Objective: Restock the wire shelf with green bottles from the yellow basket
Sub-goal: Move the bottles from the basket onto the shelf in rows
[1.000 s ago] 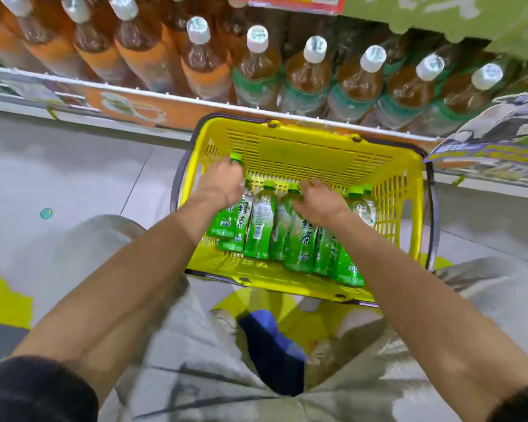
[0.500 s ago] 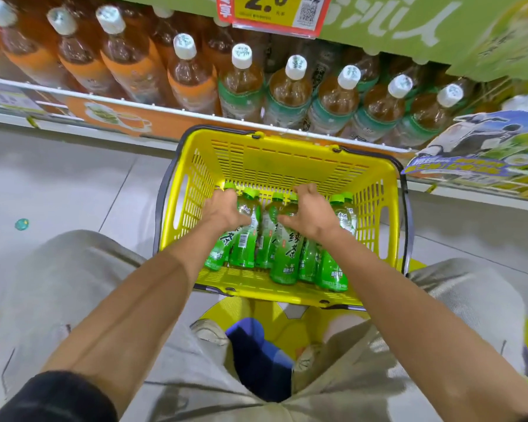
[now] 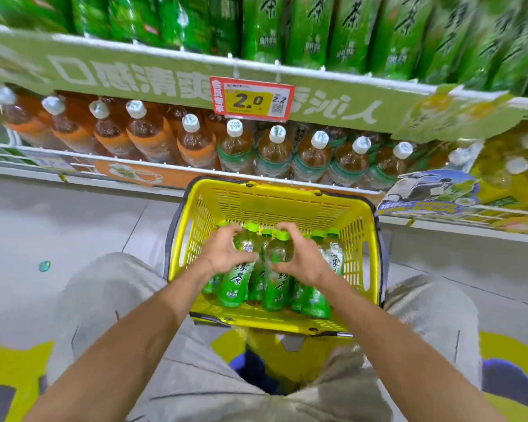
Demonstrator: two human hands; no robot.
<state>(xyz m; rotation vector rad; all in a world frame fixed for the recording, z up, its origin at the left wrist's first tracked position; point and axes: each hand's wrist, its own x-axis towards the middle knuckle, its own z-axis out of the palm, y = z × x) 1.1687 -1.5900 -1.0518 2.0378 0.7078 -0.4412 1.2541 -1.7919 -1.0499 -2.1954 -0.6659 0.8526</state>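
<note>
A yellow basket stands on the floor in front of the shelves, with several green bottles lying in it. My left hand grips one green bottle near its neck. My right hand grips a second green bottle beside it. Both bottles are lifted a little above the others, caps pointing away from me. The wire shelf above holds a row of standing green bottles.
A lower shelf carries brown tea bottles with white caps. A red and yellow price tag hangs from the upper shelf edge. My knees sit either side of the basket. A small teal object lies on the grey floor at left.
My view has tilted up, bringing the upper shelf of green bottles into sight. Both hands have closed on bottles and raised them slightly, moving closer together.
</note>
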